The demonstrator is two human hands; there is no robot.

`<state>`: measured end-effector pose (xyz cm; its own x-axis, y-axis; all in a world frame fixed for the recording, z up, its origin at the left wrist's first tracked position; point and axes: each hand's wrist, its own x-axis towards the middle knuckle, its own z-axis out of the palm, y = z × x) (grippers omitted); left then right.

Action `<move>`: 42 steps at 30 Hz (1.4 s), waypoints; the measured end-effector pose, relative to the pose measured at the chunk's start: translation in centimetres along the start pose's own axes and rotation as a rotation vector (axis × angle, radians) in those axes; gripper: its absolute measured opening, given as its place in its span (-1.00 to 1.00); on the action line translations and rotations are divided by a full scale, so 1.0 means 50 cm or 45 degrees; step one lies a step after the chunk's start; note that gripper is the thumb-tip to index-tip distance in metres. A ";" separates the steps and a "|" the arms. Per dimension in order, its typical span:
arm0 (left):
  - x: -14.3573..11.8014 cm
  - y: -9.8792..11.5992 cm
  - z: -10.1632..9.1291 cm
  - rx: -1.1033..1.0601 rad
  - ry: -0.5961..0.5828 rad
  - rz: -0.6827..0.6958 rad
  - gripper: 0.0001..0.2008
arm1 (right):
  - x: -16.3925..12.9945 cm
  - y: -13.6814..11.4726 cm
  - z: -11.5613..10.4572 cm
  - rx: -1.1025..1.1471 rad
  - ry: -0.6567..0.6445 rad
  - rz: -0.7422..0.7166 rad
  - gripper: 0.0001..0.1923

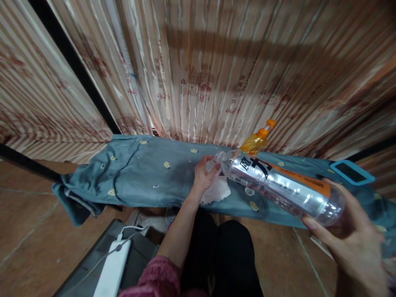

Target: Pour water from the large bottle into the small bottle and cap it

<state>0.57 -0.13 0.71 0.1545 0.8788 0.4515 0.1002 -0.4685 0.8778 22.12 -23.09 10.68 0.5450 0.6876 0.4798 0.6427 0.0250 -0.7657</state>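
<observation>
My right hand (355, 239) is closed round the base of a large clear plastic bottle (293, 192) with a silver and orange label. The bottle is tilted, its mouth toward the left and over the cloth-covered bench. At that mouth my left hand (203, 175) is closed on a small clear container (211, 166), whose exact kind is hard to make out. Beneath them lies a white cloth (218, 190) with a ragged edge. A small round whitish cap (249, 191) rests under the large bottle.
An orange pump bottle (255, 142) stands behind the large bottle. A blue-framed device with a dark screen (352, 172) lies at the right. The grey-green cloth (148, 173) covers the bench before a striped curtain (201, 74). A white power bank (113, 266) with a cable sits on a dark box (139, 251).
</observation>
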 end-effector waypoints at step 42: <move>-0.004 0.008 -0.005 -0.032 -0.045 -0.023 -0.68 | 0.054 0.021 -0.032 -0.158 -0.062 -0.213 -0.01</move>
<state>0.34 -0.46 1.02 0.1876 0.8830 0.4302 0.0786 -0.4501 0.8895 25.11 -22.36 11.85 0.4005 0.7155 0.5724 0.7849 0.0545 -0.6173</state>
